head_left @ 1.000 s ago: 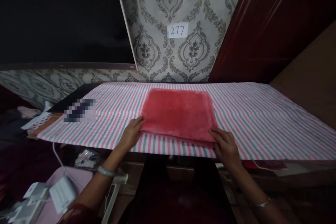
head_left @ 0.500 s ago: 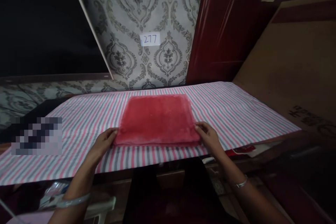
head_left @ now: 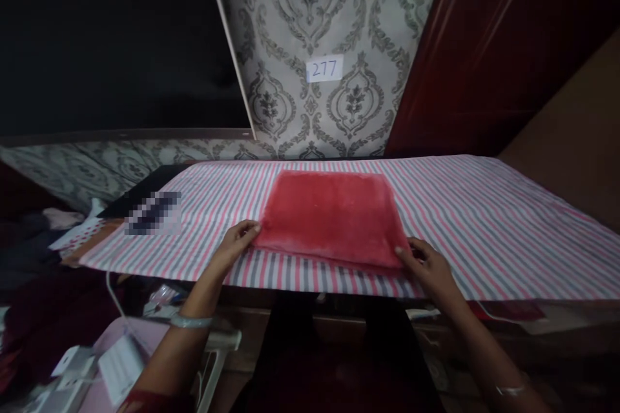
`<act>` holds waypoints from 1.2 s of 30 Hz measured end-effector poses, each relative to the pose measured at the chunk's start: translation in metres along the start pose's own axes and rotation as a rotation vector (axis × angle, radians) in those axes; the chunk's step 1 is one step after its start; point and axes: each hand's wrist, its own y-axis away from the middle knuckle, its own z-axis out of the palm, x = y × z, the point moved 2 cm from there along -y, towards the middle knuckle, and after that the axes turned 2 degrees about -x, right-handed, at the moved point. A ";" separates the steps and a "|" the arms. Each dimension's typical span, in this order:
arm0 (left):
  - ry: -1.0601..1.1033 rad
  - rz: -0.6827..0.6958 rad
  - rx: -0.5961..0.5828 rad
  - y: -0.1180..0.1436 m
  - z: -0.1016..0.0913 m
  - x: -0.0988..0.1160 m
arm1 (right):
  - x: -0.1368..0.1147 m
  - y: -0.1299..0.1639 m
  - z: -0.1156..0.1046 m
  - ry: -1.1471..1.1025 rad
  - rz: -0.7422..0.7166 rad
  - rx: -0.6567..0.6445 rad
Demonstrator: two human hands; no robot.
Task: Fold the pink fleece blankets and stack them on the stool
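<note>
A folded red fleece cloth [head_left: 334,216] lies flat on a table covered with a pink, grey and white striped sheet [head_left: 484,219]. My left hand [head_left: 235,245] pinches the cloth's near left corner. At the near right corner my right hand [head_left: 429,268] has its fingers slipped under the cloth's edge, which is slightly raised off the sheet. Both wrists wear thin bangles.
A patterned wall with a paper label reading 277 [head_left: 324,69] stands behind the table. A dark red door [head_left: 484,45] is at the right, a dark panel [head_left: 111,39] at the left. White items and a cable [head_left: 111,361] lie low at the left.
The camera swung right and then back left. Both hands stayed at the cloth's near corners; the right one has slid down to the near right corner and the edge there is a little lifted.
</note>
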 end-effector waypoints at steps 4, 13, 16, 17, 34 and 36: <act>0.043 -0.035 -0.028 -0.001 -0.001 -0.001 | 0.007 0.004 -0.004 0.004 -0.004 0.007; 0.126 0.087 -0.136 0.001 0.005 0.005 | -0.001 0.005 -0.001 -0.180 0.168 -0.077; 0.183 0.171 -0.007 -0.004 0.004 0.004 | -0.007 0.005 -0.001 -0.185 0.087 -0.003; 0.170 0.189 0.047 -0.005 0.003 0.001 | -0.008 0.006 -0.001 -0.170 0.051 0.035; -0.053 -0.161 -0.081 -0.051 -0.002 0.026 | -0.007 -0.046 0.008 -0.180 0.149 -0.123; -0.035 -0.214 -0.134 -0.070 0.008 0.036 | -0.011 -0.066 0.016 -0.262 0.188 -0.168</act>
